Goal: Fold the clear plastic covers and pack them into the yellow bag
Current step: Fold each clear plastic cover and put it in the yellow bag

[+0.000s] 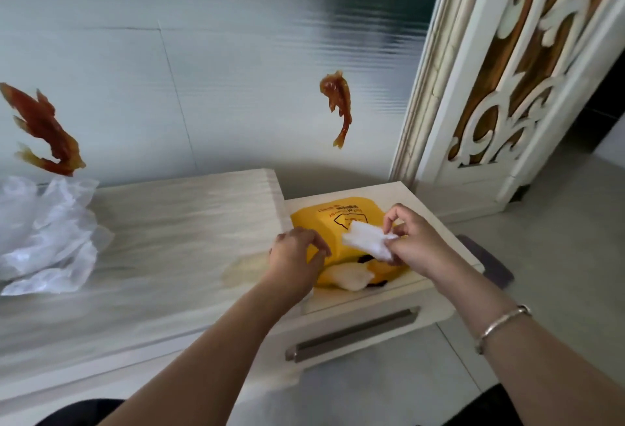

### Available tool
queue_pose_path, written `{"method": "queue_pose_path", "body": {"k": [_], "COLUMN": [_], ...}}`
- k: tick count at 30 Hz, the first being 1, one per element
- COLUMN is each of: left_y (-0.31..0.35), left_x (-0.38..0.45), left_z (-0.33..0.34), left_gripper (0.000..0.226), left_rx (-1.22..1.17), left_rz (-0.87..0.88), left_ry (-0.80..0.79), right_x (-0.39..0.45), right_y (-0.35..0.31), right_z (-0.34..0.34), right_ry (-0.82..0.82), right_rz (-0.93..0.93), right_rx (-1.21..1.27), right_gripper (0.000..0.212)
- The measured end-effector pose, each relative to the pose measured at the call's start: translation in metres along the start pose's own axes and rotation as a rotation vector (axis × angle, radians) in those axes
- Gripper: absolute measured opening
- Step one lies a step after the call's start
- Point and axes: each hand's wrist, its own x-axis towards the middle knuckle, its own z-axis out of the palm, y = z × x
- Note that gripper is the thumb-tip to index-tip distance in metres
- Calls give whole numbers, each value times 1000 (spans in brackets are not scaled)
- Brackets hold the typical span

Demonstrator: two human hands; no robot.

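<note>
The yellow bag [333, 222] lies on the low cabinet [399, 293]. Above it the right hand [411, 239] pinches a folded cover [367, 241]; the left hand [297, 256] grips the bag's left edge. Loose covers [47, 236] are heaped far left of the bag.

Bag [333, 222] on the low cabinet [419, 209], loose covers [47, 236] far left.

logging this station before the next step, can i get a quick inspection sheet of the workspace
surface: pale wood-grain cabinet top; lower drawer unit beside it.
job's things: yellow bag on the lower unit; folded cover; another folded piece at the bag's near edge; unfolded plastic covers heaped far left.
clutter: nothing seen.
grippers: left hand grips the bag's edge; right hand pinches the folded cover.
cables: nothing seen.
surroundings: fish decals on wall, carved panel at right.
</note>
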Motion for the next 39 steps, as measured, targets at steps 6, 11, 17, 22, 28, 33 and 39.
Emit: {"method": "queue_pose_path", "body": {"k": [6, 11, 17, 22, 28, 33, 39], "left_y": [-5, -10, -15, -22, -23, -23, -22], "left_x": [4, 17, 25, 30, 30, 31, 30], "left_z": [29, 36, 31, 30, 32, 30, 29], "left_gripper": [30, 34, 32, 30, 35, 35, 34], "left_rx": [489, 546, 387, 354, 395, 313, 311], "left_rz": [85, 68, 70, 82, 87, 53, 57], "left_ry": [-326, -322, -232, -223, -189, -148, -190], "right_x": [5, 18, 45, 64, 83, 93, 95], "right_y": [18, 34, 49, 54, 39, 54, 86], "right_z": [-5, 26, 49, 81, 92, 105, 129], "right_ry": [-488, -633, -375, -199, 59, -109, -120], "right_rz": [148, 139, 71, 87, 158, 166, 39], "right_rx": [-281, -427, -256, -136, 438, 154, -689], "right_gripper": [44, 41, 43, 18, 22, 22, 24]}}
